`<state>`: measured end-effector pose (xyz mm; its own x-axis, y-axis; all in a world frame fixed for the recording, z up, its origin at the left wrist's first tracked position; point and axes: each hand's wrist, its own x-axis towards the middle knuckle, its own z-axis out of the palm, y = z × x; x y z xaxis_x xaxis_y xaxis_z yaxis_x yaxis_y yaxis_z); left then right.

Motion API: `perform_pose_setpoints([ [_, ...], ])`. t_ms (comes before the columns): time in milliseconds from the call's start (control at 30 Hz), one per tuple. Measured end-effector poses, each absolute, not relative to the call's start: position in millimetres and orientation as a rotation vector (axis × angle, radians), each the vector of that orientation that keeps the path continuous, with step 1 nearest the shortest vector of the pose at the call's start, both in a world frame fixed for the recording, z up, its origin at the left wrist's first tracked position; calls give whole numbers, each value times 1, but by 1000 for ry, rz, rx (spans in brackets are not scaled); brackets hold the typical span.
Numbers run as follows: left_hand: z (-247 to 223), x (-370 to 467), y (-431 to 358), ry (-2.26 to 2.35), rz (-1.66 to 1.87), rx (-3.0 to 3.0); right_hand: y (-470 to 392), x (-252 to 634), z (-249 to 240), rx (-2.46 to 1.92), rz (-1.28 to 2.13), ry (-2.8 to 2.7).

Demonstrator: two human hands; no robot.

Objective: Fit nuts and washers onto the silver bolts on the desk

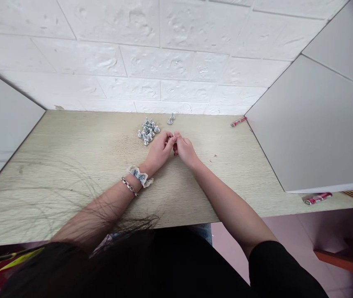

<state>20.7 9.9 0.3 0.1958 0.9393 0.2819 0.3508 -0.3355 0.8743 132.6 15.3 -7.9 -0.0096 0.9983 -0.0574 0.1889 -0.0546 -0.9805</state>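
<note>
My left hand [158,152], with a scrunchie [141,177] and a chain bracelet [129,186] at its wrist, is closed in a pinch. My right hand [187,151] meets it, fingertips also pinched together. Whatever small thing sits between them is mostly covered by the fingers, so its kind cannot be made out. Just beyond my left hand lies a pile of silver bolts with wide round flanges [148,130]. A smaller pair of the same bolts [170,120] lies apart, near the wall and above my fingertips.
The wood-grain tabletop [92,145] ends at a white brick-patterned wall [176,62], with grey panels on both sides. One red battery [238,121] rests by the right panel [288,124]; another red battery [318,198] lies beyond that panel's near end. Tiny reddish scraps [215,156] lie right of my hands.
</note>
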Motion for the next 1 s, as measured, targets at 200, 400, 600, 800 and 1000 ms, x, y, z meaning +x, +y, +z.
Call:
perform_pose_setpoints([
  [200,1,20,12,1208,1004,1721,19,135,-13,-1366,1157,-1363],
  [400,-3,17,20,1328,1091,1621,14,130,-6,-1227,1255,-1363],
  [600,-4,17,23,1303,1175,1454,11,128,-4,-1227,1283,-1288],
  [800,-4,21,15,1274,1133,1591,16,128,-9,-1279,1296,-1263],
  [1000,-7,18,19,1345,1120,1610,16,128,-9,-1193,1307,-1295],
])
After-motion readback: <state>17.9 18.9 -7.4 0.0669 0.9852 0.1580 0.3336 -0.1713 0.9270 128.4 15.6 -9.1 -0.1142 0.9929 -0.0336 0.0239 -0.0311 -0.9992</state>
